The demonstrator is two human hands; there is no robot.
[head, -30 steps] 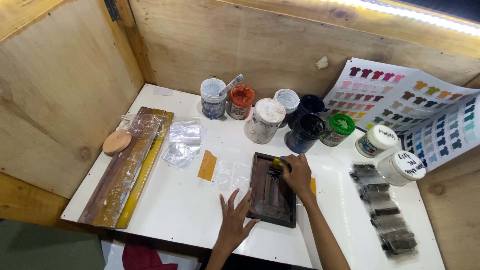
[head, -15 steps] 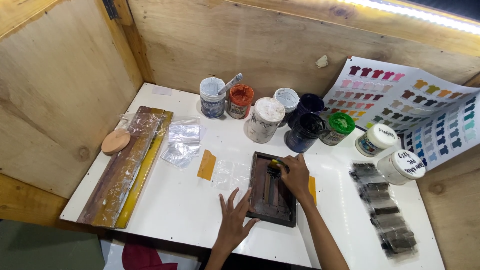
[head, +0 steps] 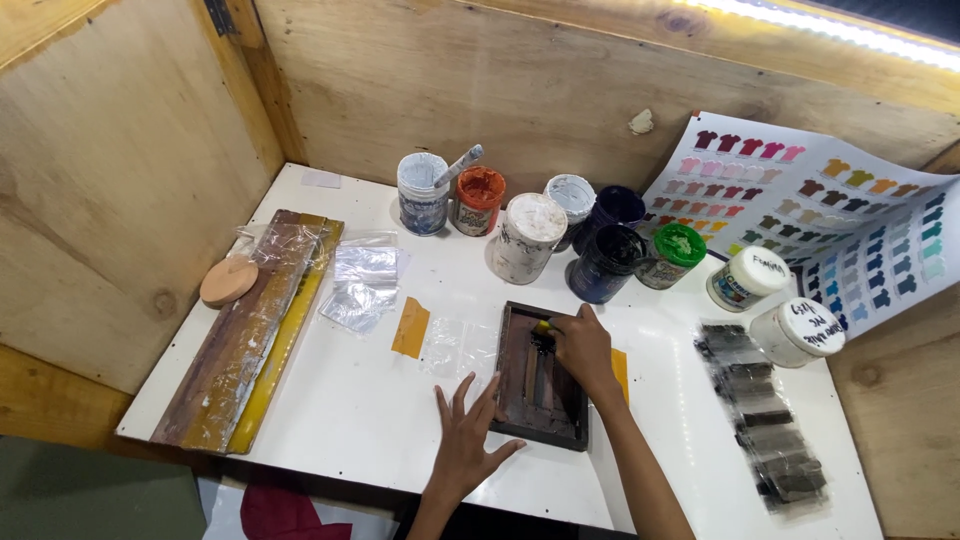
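Note:
A small dark wooden printing frame (head: 541,418) lies on the white table (head: 350,410) near its front edge. My left hand (head: 468,432) lies flat with fingers spread, pressing on the frame's lower left edge. My right hand (head: 582,346) is closed on a small yellow-tipped tool (head: 541,328) at the frame's upper part, inside the frame. A clear plastic sheet (head: 455,345) and an orange tape piece (head: 411,327) lie just left of the frame.
Several paint jars (head: 528,236) stand in a row at the back, one with a stick in it. Two white-lidded tubs (head: 796,330) sit right. A colour chart (head: 840,220) leans at back right. Long boards (head: 250,325), a round wooden disc (head: 229,281), and dark smears (head: 765,420).
My right hand with the tool has shifted slightly within the frame. My left hand stays on the frame's edge.

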